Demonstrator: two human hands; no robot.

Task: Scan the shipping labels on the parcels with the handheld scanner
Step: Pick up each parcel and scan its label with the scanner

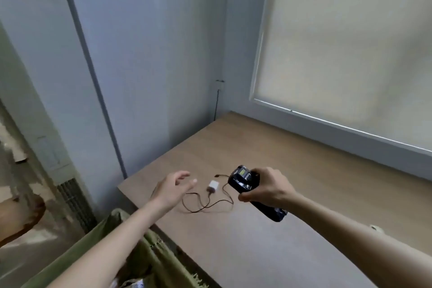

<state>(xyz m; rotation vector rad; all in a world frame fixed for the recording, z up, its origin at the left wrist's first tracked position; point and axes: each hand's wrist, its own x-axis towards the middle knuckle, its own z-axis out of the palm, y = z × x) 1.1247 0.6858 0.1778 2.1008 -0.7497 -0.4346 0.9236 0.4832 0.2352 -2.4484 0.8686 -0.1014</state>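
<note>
A black handheld scanner (243,181) with a small lit screen is gripped in my right hand (266,188), held just above the wooden table (292,170). My left hand (174,187) hovers over the table's left corner, fingers spread and holding nothing. Between the two hands a white charger plug (213,186) lies on the table with a thin dark cable (205,204) looping from it. No parcel label is clearly visible; something pale shows inside a green sack (149,248) at the bottom edge.
The table sits in a room corner, with a grey wall behind and a window with a drawn blind (350,42) to the right. A tall white cabinet-like unit (35,77) stands at the left. The green sack hangs against the table's near left edge.
</note>
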